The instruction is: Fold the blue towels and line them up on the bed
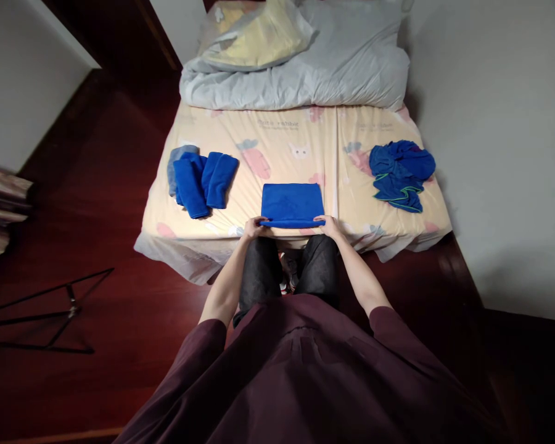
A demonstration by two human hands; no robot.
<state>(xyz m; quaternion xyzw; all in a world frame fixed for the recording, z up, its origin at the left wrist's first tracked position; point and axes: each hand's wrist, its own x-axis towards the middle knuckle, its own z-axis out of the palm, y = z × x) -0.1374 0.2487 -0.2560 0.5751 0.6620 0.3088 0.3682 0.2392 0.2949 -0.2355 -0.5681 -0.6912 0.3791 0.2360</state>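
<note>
A blue towel (292,200) lies flat as a rectangle near the front edge of the bed, its near edge turned up into a narrow fold or roll. My left hand (254,227) grips the left end of that edge, fingers closed on the cloth. At the right end, my right hand (328,225) pinches the same edge. To the left lie several rolled or folded blue towels (219,179), with a greyish-blue one (172,169) partly under them. A crumpled heap of blue cloths (400,169), one with green edging, rests on the right.
The bed (277,142) has a cream patterned sheet. A grey quilt (351,55) and a yellow pillow (263,43) fill its far end. A wall (499,154) runs along the right. Black tripod legs (71,308) stand on the dark red floor (134,382) at left.
</note>
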